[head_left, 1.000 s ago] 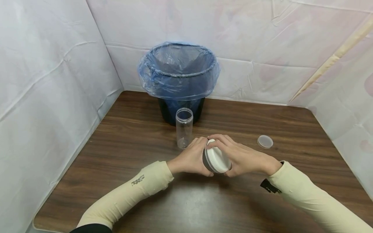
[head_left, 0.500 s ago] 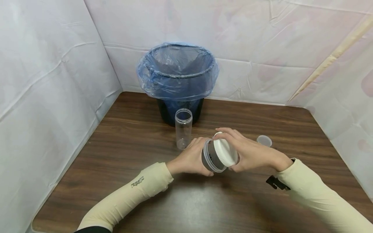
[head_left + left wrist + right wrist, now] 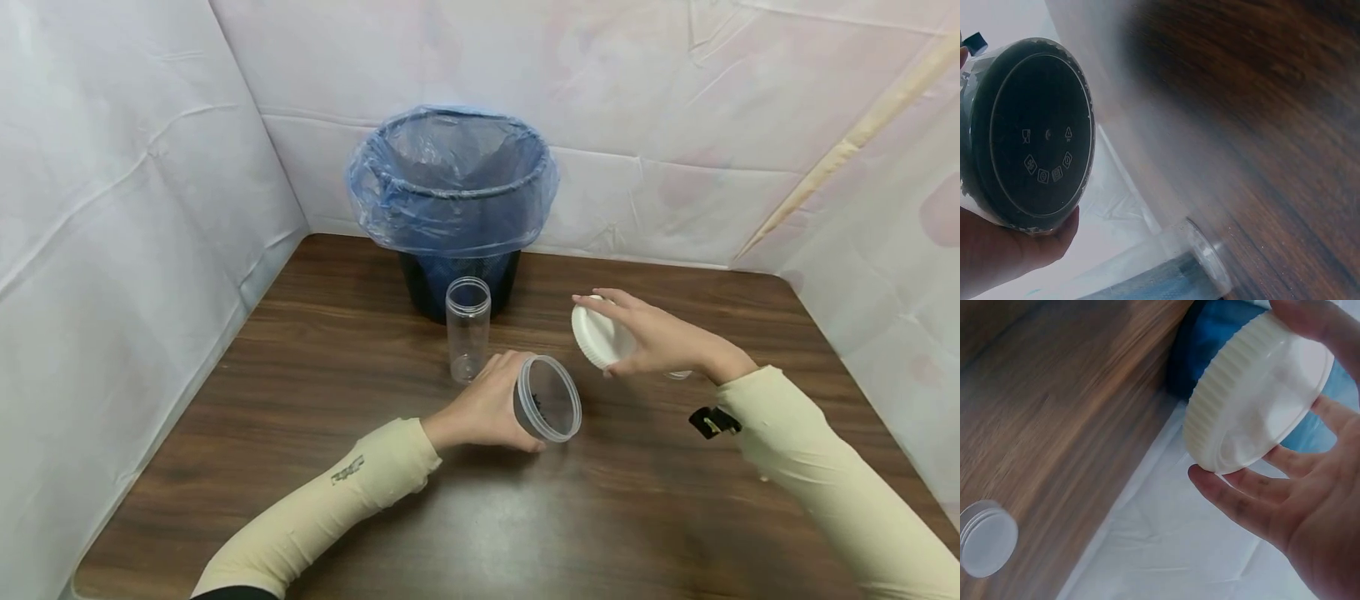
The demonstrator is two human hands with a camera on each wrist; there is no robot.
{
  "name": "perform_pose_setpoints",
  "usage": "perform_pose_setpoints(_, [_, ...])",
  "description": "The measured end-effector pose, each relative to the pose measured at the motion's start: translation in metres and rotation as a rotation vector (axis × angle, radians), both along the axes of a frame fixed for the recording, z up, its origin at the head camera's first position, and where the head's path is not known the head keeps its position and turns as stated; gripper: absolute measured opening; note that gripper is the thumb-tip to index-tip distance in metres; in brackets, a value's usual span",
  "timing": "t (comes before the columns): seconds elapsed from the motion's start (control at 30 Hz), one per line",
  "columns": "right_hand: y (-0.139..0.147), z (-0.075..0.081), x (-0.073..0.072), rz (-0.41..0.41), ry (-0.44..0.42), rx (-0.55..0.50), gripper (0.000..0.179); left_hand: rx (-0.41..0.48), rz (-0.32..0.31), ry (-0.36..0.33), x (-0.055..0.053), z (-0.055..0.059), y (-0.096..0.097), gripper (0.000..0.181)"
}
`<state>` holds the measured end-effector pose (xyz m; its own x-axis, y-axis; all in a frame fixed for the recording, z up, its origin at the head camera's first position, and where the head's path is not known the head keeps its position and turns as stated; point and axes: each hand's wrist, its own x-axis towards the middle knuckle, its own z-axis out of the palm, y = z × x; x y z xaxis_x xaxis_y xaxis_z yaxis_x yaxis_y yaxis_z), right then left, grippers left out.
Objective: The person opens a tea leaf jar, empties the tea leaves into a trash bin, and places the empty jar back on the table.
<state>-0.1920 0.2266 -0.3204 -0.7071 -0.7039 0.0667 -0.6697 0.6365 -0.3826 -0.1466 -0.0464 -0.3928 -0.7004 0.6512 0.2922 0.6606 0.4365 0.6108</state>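
My left hand [image 3: 489, 408] grips a clear, wide-mouthed plastic jar [image 3: 551, 398] with dark contents. The jar is tilted, its uncovered mouth facing up and right in the head view. Its dark round base [image 3: 1044, 134] with small printed symbols shows in the left wrist view. To the right, my right hand [image 3: 663, 335] pinches a white ribbed screw lid [image 3: 598, 335] by its rim, apart from the jar. Several fingertips touch the lid's edge in the right wrist view. What exactly lies inside the jar is hard to tell.
A tall transparent jar [image 3: 468, 337] stands uncovered behind my left hand. Behind it is a black mesh bin lined with a blue bag [image 3: 450, 221]. A small translucent lid [image 3: 989, 542] lies on the wooden table [image 3: 360, 333], mostly hidden by my right hand in the head view.
The white lid has come off the jar and moved right and away with my right hand. My left hand has held the jar in nearly the same place.
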Motion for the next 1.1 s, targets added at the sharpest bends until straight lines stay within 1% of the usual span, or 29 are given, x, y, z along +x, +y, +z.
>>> perform_pose_setpoints(0.07, [0.004,-0.003,-0.006,-0.035,-0.033,0.036,0.101,0.005,-0.003,0.003,0.0,-0.001,0.0,0.1])
perform_pose_setpoints(0.17, [0.007,-0.008,-0.014,-0.06,-0.083,0.057,0.1,-0.006,-0.001,0.004,-0.001,-0.001,0.0,0.1])
perform_pose_setpoints(0.3, [0.012,-0.019,-0.023,-0.098,-0.159,0.067,0.098,-0.02,0.007,-0.014,0.0,-0.001,0.0,0.1])
perform_pose_setpoints(0.4, [0.015,-0.026,-0.028,-0.137,-0.194,0.095,0.098,-0.012,0.008,-0.034,0.001,-0.001,0.0,0.1])
perform_pose_setpoints(0.53, [0.019,-0.035,-0.033,-0.168,-0.199,0.154,0.097,-0.01,0.01,-0.041,0.002,-0.001,0.001,0.1])
perform_pose_setpoints(0.6, [0.02,-0.039,-0.035,-0.175,-0.192,0.189,0.098,-0.012,0.012,-0.035,0.003,0.0,0.002,0.1])
perform_pose_setpoints(0.77, [0.025,-0.051,-0.037,-0.197,-0.207,0.259,0.099,-0.012,0.009,-0.025,0.004,0.001,0.004,0.101])
perform_pose_setpoints(0.9, [0.029,-0.058,-0.038,-0.209,-0.217,0.284,0.1,-0.017,0.01,-0.02,0.005,0.001,0.005,0.101])
perform_pose_setpoints(1.1, [0.032,-0.064,-0.04,-0.212,-0.223,0.296,0.101,-0.019,0.014,-0.023,0.004,0.0,0.005,0.102])
